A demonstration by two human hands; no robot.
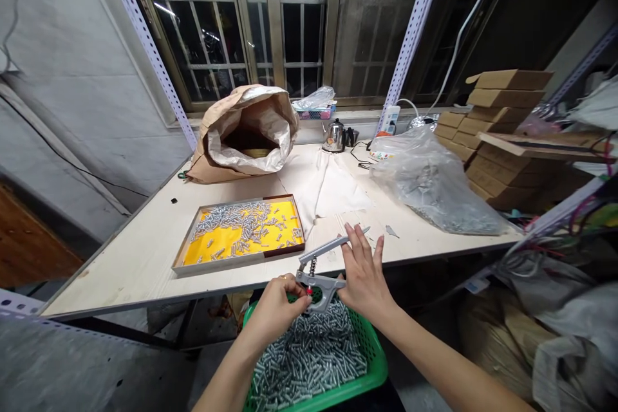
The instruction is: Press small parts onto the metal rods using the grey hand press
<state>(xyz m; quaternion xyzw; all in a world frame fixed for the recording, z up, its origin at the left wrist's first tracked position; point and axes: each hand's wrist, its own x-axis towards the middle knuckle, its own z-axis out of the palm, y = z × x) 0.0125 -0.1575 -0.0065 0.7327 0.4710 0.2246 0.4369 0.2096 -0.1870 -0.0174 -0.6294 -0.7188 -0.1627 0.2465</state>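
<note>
Above a green basket (374, 351) full of small metal screw-like parts (313, 357), both hands are at a grey hand tool (324, 283) with a spring and long handles. My right hand (362, 267) is around its handles at the right, fingers extended over the upper one, thumb side at the lower one. My left hand (284, 299) pinches at the tool's jaw, by a small red piece (309, 292); whatever else lies between the fingertips is too small to make out. The tool's handles are spread apart.
On the table (120, 261) lies a tray (232, 264) with a yellow bottom and many metal parts. Behind it are an open paper sack (207, 148), a kettle (334, 136), a plastic bag (434, 187) and stacked cardboard boxes (506, 100). A white cloth (338, 196) lies mid-table.
</note>
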